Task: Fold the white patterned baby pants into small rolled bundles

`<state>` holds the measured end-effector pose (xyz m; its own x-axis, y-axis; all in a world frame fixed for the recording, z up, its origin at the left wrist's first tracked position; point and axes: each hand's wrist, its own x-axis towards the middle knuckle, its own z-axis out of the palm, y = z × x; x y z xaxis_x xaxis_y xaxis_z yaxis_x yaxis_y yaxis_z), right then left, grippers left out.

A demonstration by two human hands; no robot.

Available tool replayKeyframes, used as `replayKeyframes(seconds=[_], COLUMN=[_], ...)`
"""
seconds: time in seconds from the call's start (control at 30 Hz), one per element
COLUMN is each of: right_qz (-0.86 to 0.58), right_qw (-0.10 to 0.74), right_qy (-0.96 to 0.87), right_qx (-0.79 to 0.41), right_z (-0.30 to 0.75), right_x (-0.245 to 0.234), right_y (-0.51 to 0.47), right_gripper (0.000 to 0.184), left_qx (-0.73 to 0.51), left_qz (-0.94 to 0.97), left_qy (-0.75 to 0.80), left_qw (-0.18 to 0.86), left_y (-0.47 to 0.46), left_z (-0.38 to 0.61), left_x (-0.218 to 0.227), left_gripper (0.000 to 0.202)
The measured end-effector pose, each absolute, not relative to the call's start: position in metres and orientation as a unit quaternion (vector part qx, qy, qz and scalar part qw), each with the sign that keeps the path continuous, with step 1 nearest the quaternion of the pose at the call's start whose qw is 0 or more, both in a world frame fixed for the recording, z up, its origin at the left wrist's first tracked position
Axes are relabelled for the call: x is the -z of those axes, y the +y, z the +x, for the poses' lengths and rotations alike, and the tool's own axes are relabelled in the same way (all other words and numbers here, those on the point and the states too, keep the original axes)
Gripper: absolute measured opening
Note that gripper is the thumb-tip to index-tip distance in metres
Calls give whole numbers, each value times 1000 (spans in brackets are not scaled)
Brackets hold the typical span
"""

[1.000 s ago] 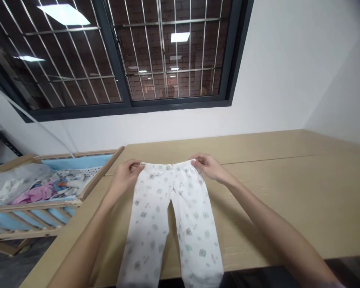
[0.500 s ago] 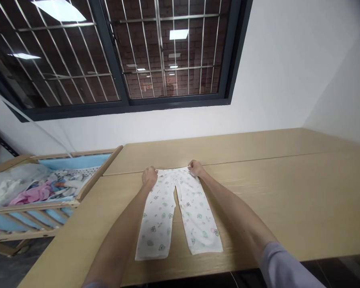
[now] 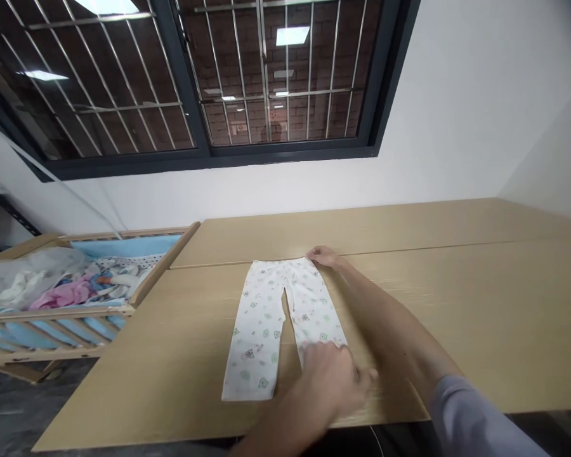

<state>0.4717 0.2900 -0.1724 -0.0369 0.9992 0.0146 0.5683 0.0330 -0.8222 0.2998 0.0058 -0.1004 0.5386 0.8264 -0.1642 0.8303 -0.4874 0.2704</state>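
A pair of small white baby trousers (image 3: 257,330) printed with green and grey motifs lies flat on the table, waistband away from me and legs toward me. At the right end of the waistband my right hand (image 3: 324,256) has its fingers closed on the fabric. My left hand (image 3: 335,379) is over the lower end of the right trouser leg and covers its hem. Motion smears the left hand, so its fingers and any contact with the cloth cannot be made out.
The wide tan table (image 3: 457,317) has a seam running across it near the back. To the left stands a wooden crib (image 3: 166,266) with blue lining, holding a pile of clothes (image 3: 66,293) and clear plastic. Behind are a white wall and a barred window (image 3: 285,149).
My left hand has left the left end of the waistband and moved toward me and right, over the right leg's lower end. My right hand stays at the waistband.
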Motion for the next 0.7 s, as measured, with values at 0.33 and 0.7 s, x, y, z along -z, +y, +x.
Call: replayKeyframes(seconds=[0.33, 0.7], right_qz=[-664, -631], right_qw=[307, 303], right_qy=[-630, -679], right_qx=[-260, -221], right_z=[445, 378], right_x=[166, 101], right_y=[284, 300], right_gripper=[10, 27], left_qx=[-23, -272], left_qz=[865, 715], left_qy=[463, 541], left_qw=[193, 349], left_y=[-13, -20], left_z=[297, 195], left_x=[126, 88], left_gripper=[33, 39])
